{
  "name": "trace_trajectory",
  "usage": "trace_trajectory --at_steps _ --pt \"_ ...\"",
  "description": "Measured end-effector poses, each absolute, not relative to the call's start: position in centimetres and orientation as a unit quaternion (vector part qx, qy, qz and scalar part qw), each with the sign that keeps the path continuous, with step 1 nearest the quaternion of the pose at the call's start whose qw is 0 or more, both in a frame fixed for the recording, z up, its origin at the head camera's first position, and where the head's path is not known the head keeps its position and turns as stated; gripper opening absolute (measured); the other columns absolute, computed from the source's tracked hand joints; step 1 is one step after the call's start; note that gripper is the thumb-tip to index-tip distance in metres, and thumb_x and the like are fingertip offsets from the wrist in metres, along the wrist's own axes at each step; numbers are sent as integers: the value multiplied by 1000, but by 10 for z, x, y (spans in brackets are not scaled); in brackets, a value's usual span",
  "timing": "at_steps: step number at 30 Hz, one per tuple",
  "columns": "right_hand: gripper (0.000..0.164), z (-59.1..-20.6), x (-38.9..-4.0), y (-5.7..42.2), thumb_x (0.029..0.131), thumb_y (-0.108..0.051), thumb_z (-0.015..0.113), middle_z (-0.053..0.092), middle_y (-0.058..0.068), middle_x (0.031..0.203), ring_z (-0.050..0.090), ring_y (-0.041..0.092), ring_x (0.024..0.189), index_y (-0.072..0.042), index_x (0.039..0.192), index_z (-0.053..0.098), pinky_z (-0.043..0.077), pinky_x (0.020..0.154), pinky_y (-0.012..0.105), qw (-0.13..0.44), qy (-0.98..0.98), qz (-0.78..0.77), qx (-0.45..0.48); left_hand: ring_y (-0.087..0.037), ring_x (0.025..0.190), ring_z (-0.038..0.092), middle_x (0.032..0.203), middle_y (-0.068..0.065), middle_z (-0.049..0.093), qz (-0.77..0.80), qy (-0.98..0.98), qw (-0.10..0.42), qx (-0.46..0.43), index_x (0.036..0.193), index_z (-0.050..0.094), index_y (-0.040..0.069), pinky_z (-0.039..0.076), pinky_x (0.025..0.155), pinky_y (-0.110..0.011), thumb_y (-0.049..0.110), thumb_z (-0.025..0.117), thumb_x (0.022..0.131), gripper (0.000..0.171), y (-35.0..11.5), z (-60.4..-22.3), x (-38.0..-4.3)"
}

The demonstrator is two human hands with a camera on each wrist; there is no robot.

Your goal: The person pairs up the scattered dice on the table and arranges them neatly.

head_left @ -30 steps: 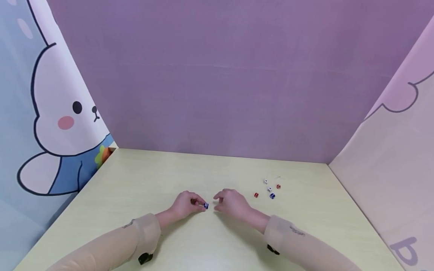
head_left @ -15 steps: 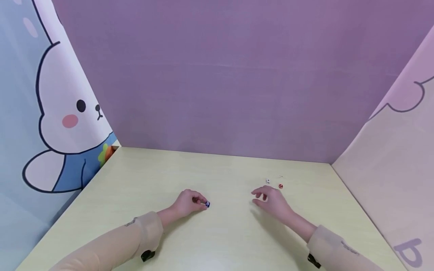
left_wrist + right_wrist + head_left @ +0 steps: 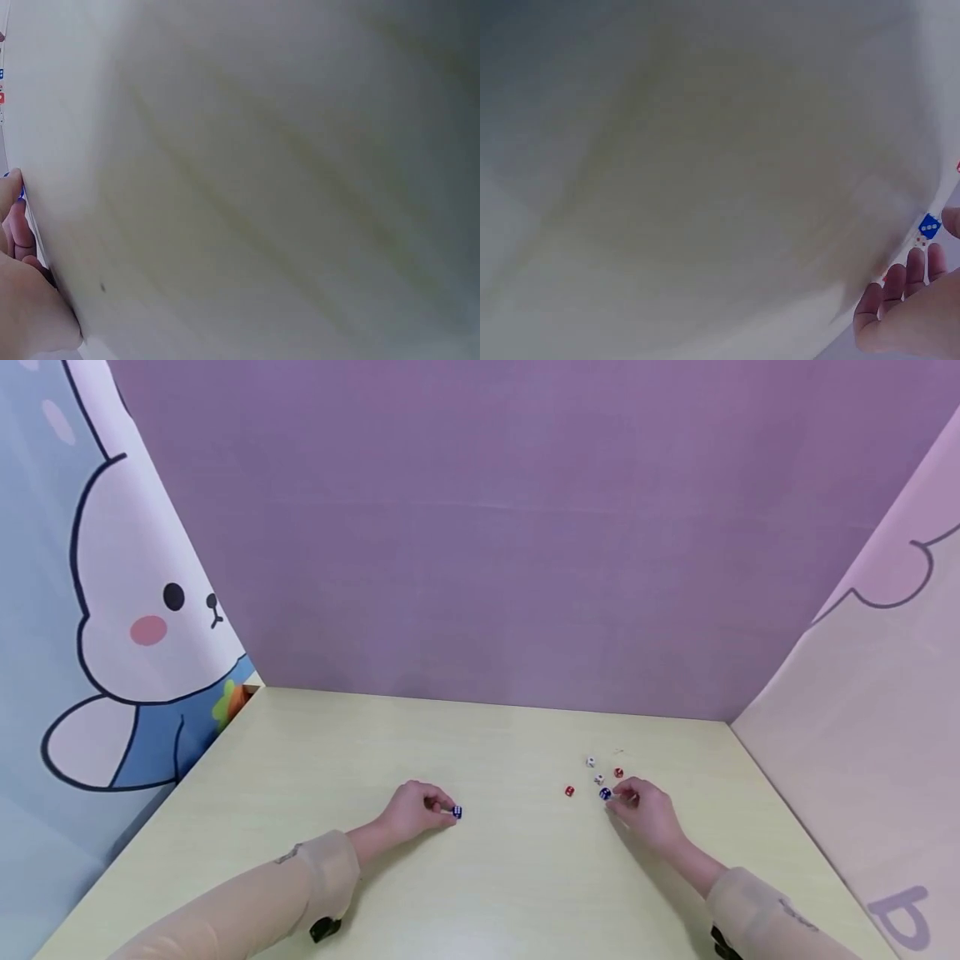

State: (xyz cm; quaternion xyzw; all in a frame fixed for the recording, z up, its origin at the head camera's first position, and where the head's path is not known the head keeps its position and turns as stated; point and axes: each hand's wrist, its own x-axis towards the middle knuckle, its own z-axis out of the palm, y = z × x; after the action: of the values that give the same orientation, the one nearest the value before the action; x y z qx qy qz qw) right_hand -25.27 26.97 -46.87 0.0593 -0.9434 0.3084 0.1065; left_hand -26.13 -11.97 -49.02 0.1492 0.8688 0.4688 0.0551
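Observation:
My left hand (image 3: 416,810) rests at the middle of the pale table, pinching a blue die (image 3: 457,812) with white pips between thumb and fingertips. In the left wrist view only a sliver of this blue die (image 3: 21,187) shows behind the thumb. To the right, my right hand (image 3: 648,814) reaches another blue die (image 3: 605,794), its thumb and fingers parted beside it. The right wrist view shows this second blue die (image 3: 930,226) near the thumb, fingers loosely bent; contact cannot be told.
Close to the right hand lie a red die (image 3: 618,772), a white die (image 3: 599,779), a second white die (image 3: 591,762) and another red die (image 3: 570,791). A purple panel (image 3: 480,543) stands along the table's (image 3: 420,735) back edge, with printed cloth at both sides.
My right hand has moved from beside the left hand rightward to the loose dice, passing over some of them. The left hand stays in place with its blue die.

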Motion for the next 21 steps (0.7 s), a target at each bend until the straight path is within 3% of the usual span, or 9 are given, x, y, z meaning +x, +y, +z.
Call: trace_trajectory --at_steps 9,21 --pt "23 -473 -263 267 79 -17 73 61 5 81 53 17 74 -1 92 63 43 67 30 63 -955 289 26 -11 65 48 65 4 56 466 872 57 143 83 72 12 40 64 -23 16 82 72 15 -120 -491 -262" --pt "19 -473 -271 261 79 -14 73 63 4 78 54 15 71 0 89 66 44 65 27 55 -954 293 22 -10 64 48 65 4 56 469 869 61 144 84 72 11 40 63 -22 15 81 72 15 -119 -489 -262"
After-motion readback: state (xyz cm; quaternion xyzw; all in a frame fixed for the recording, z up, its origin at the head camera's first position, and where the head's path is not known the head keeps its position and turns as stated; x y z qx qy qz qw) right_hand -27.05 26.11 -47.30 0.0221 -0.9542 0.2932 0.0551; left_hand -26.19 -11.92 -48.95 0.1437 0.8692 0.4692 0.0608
